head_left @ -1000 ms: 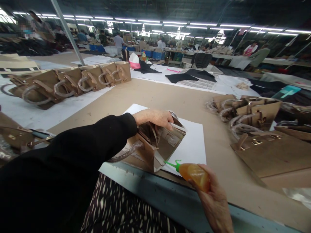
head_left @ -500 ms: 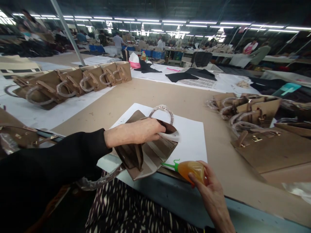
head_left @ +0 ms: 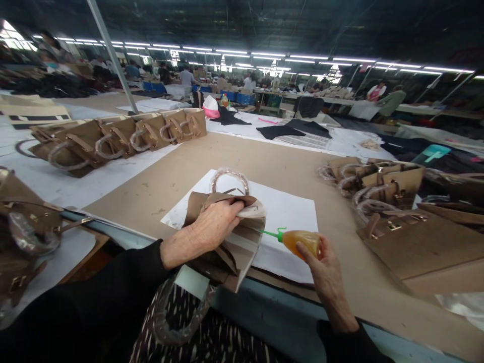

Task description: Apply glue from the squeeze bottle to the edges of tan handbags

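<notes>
A brown handbag [head_left: 247, 242] lies tilted at the table's near edge, its mouth spread and its inside showing. One plastic-wrapped handle [head_left: 230, 174] stands up behind it; the other [head_left: 181, 335] hangs down over my lap. My left hand [head_left: 206, 227] is closed on the bag's upper edge, where a whitish flap of lining shows by the fingers. My right hand [head_left: 321, 257] is wrapped round a squeeze bottle [head_left: 300, 243] of amber liquid with a green nozzle. The nozzle's tip points left, at the bag's open side; whether it touches is unclear.
White paper [head_left: 291, 212] lies under the bag on the brown-covered table [head_left: 245, 146]. Similar handbags stand in a row [head_left: 147, 133] at the back left, more [head_left: 397, 227] at the right and one [head_left: 30, 227] at the near left. Black pieces [head_left: 282, 131] lie farther back. People work in the distance.
The bottle has moved up and its nozzle is now beside the bag's open side. My left hand has shifted left with the bag, which has turned; the lower handle now hangs more in view.
</notes>
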Action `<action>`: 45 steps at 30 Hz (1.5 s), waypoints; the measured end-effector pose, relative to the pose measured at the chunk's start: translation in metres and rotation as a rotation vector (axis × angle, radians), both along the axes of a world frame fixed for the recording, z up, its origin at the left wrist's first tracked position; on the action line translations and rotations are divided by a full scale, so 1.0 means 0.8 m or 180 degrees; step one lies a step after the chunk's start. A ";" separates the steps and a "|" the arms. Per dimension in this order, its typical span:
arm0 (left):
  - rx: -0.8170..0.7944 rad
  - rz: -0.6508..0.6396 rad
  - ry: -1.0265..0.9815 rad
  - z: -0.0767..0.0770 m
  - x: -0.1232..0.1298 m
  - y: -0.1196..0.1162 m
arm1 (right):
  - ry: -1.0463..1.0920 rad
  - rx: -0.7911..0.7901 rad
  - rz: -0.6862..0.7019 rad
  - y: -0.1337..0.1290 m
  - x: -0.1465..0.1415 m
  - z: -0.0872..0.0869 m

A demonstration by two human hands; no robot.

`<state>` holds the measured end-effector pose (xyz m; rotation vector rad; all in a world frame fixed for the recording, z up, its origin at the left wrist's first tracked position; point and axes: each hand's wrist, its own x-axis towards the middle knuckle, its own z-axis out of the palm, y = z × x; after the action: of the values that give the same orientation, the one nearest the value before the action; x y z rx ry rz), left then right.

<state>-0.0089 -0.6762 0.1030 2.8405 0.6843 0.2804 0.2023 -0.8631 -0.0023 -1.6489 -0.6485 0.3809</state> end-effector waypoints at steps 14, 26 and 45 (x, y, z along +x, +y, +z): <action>-0.0047 -0.0202 0.0604 -0.017 0.006 -0.027 | -0.0405 -0.0356 0.0228 -0.004 0.009 -0.020; -0.0182 -0.0129 0.0839 -0.010 0.000 -0.034 | 0.0152 -0.0225 0.0354 -0.021 0.004 -0.017; -0.0259 -0.0062 0.0916 -0.004 0.004 -0.037 | 0.0564 -0.0401 0.0625 -0.040 -0.017 -0.009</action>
<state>-0.0057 -0.7061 0.1000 2.8339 0.7016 -0.1600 0.1889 -0.8951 -0.0095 -1.6523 -0.6652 0.7144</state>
